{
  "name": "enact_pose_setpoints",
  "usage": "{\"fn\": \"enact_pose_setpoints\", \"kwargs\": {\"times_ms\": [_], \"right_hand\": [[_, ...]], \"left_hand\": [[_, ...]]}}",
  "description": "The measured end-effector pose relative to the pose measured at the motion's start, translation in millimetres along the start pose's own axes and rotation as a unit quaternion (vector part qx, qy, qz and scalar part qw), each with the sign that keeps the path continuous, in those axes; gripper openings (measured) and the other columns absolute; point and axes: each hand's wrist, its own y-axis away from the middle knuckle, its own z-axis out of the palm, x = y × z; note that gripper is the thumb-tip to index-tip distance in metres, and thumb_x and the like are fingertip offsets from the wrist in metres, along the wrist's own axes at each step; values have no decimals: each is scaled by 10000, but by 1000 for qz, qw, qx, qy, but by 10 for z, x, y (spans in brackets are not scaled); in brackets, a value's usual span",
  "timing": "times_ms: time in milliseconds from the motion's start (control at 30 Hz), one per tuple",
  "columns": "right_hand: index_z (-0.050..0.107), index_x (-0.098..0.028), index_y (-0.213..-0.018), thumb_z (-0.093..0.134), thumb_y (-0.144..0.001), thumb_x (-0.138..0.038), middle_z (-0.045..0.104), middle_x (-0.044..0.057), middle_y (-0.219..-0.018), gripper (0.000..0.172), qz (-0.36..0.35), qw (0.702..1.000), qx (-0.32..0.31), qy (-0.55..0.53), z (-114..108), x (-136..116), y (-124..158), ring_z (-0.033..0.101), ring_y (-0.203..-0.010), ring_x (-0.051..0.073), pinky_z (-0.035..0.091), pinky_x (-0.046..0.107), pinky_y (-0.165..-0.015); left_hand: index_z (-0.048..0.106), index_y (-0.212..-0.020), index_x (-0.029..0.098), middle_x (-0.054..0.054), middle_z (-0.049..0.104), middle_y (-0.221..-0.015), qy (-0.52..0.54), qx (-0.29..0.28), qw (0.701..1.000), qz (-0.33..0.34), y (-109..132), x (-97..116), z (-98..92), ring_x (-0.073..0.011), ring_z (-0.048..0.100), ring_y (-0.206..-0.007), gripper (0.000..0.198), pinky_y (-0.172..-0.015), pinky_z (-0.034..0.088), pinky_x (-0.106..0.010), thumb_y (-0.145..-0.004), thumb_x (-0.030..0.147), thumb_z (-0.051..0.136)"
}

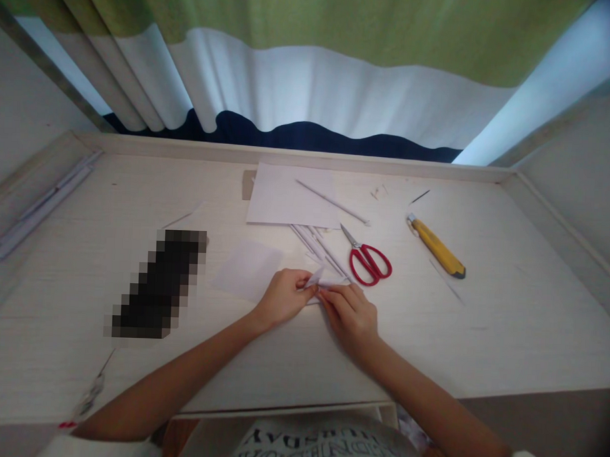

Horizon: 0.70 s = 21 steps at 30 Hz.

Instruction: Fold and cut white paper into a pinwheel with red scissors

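Near the middle of the desk, my left hand [284, 296] and my right hand [352, 313] meet over a small piece of white paper [328, 280]. Both sets of fingers pinch it, and part of it is hidden behind them. The paper looks folded or partly rolled, with a corner sticking up beside my left thumb. Just beyond my right hand lie several thin white paper rolls [317, 244]. Red-handled scissors [367, 257] rest to the right of the rolls, blades slightly parted. A loose white sheet [248, 268] lies flat by my left hand.
Farther back are a larger white sheet [276, 197] with a thin paper stick [333, 203] on it. At right lies a yellow utility knife [437, 248]. A dark, pixelated object [157, 287] is at left. A raised ledge and a curtain [310, 82] border the back.
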Motion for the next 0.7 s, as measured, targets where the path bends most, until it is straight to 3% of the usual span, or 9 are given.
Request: {"fn": "enact_pose_setpoints", "kwargs": {"times_ms": [233, 700], "right_hand": [[602, -148, -699, 549, -751, -143, 634, 52, -683, 74, -6, 1000, 0, 7, 21, -1, 2, 515, -653, 147, 427, 245, -592], [602, -138, -895, 468, -782, -90, 645, 73, -812, 182, -35, 999, -7, 7, 24, 21, 40, 520, -732, 163, 439, 259, -598]], "left_hand": [[641, -829, 126, -15, 669, -756, -4, -1, 1000, -2, -12, -21, 4, -169, 607, -756, 225, -681, 458, -226, -705, 203, 470], [642, -844, 132, -14, 669, -780, -14, 6, 1000, -5, -5, -7, -2, -164, 605, -754, 233, -694, 455, -226, -707, 215, 472]]}}
